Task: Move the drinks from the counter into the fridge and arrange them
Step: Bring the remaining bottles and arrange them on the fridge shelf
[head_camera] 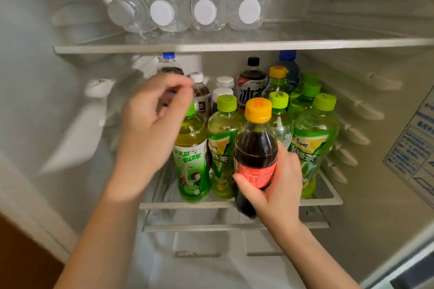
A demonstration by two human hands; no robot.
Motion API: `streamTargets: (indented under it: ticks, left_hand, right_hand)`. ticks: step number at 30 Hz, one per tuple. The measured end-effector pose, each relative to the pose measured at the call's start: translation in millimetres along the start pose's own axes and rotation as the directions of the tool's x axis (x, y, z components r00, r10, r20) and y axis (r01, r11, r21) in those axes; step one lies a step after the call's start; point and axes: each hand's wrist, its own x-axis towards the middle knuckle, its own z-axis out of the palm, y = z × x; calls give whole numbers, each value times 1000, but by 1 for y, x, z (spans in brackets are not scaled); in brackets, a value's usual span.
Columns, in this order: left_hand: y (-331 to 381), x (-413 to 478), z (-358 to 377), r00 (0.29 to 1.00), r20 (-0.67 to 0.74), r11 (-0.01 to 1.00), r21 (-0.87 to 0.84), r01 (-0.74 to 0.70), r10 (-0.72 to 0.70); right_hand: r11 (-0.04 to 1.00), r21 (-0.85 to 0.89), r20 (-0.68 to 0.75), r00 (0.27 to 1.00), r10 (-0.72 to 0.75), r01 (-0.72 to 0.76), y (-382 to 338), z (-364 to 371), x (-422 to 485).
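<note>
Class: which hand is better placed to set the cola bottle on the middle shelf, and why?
Right. The right hand already grips the cola bottle upright at the front edge of the middle shelf; the left hand is up among the green tea bottles.

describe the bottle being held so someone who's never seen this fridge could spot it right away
Look at the lower shelf, crowded with upright drinks. At its front edge, the right hand grips the cola bottle. It alone pairs dark liquid, a red label and an orange cap; its front-row neighbours are green tea bottles with green caps.
</note>
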Motion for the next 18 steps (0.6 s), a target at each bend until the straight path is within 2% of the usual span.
streamTargets:
  ticks: [3,5,9,12,16,18]
  left_hand:
    - [21,-5,22,934,341,976,144,-164,107]
    - [24,-2,31,885,455,958,193,-211,103]
    - [22,4,30,871,482,956,198,-215,96]
    - [19,5,27,888,437,923,263,-279,144]
    - [22,7,32,899,332,805,427,-412,285]
    - [27,10,34,882,346,732,500,-462,320]
  right_hand:
    - [999,32,11,999,-32,32,-4,-1,2]
    - [998,26,38,998,-55,54,-6,-1,2]
    - [998,0,135,989,-60,61,-5,-5,0]
    - [999,17,201,978,-49,47,0,-9,-3]
    - [984,179,204,979,-17,-21,4,-17,-6]
    - [967,253,235,972,-31,-30,5,-21,-6]
